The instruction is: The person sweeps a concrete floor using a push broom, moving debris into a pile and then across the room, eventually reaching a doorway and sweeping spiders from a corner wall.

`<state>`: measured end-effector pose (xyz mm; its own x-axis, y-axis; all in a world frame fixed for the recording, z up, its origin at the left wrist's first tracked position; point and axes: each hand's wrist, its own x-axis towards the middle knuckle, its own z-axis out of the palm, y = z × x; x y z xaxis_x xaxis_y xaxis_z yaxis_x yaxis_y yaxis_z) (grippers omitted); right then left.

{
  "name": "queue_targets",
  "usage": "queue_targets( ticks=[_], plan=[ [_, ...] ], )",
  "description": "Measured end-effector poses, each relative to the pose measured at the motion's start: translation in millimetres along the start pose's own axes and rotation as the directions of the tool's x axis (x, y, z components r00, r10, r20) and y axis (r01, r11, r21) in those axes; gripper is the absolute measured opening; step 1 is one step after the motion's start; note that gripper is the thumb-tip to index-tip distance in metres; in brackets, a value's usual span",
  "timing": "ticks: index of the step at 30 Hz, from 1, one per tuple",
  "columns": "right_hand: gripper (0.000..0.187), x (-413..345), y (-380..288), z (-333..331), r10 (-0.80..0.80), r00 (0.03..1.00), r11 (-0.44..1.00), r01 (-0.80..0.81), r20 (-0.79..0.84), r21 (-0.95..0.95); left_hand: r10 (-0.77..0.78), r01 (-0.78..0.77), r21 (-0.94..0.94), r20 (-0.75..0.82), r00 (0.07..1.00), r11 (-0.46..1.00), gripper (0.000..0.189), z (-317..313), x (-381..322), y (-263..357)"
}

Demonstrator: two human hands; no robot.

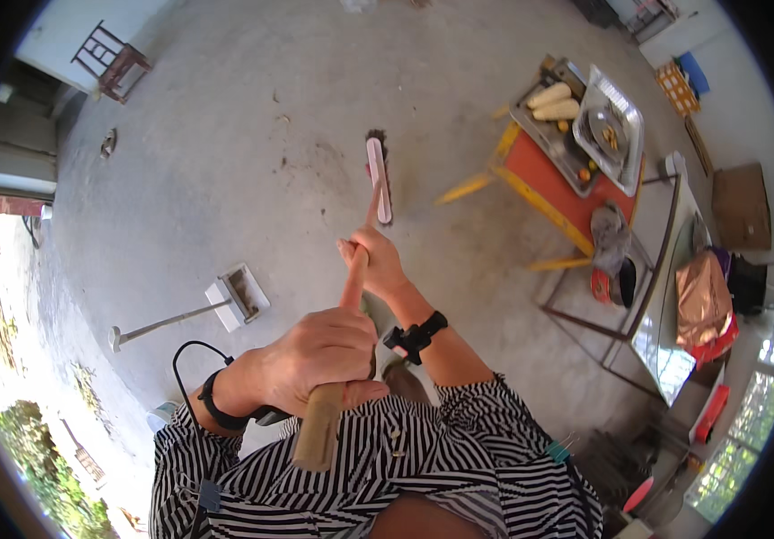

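A long-handled broom runs away from my body, its wooden handle [319,431] ending close to my striped shirt. My left hand [323,350] wraps the upper end of the handle, thumb underneath. Farther down the shaft, my right hand [377,263] is closed around it. The pinkish-white broom head [377,172] with dark bristles rests on the concrete floor [225,182] ahead of me. Small dark bits of dirt [284,162] are scattered on the floor left of the broom head. To the left lies a long-handled dustpan [245,293] with some debris in its pan.
A red-topped table with a yellow frame [548,175] stands at the right, holding metal trays [612,135] and pale corn cobs [554,101]. Beside it is a metal-framed table [656,269] with bags. A wooden chair [114,64] stands far left; a cardboard box [740,205] sits far right.
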<state>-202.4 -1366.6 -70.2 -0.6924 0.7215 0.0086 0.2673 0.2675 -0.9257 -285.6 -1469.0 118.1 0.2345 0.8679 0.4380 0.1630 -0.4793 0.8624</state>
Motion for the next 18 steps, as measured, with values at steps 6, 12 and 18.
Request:
queue_targets(
  ticks=[6, 12, 18],
  plan=[
    [0.025, -117.7, 28.6, -27.4, 0.288, 0.956, 0.924, -0.292, -0.054, -0.246, -0.163, 0.146, -0.362, -0.018, 0.986, 0.921, 0.027, 40.2, -27.2, -0.3],
    [0.025, -244.3, 147.4, -80.8, 0.444, 0.853, 0.789, -0.518, -0.276, -0.332, -0.327, 0.391, -0.562, 0.216, 0.920, 0.729, 0.018, 139.7, -37.4, -96.5],
    [0.028, -219.6, 182.1, -36.7, 0.662, 0.744, 0.672, -0.644, -0.093, -0.365, -0.601, 0.553, -0.550, 0.112, 0.792, 0.626, 0.009, 132.1, -46.0, -120.8]
  ],
)
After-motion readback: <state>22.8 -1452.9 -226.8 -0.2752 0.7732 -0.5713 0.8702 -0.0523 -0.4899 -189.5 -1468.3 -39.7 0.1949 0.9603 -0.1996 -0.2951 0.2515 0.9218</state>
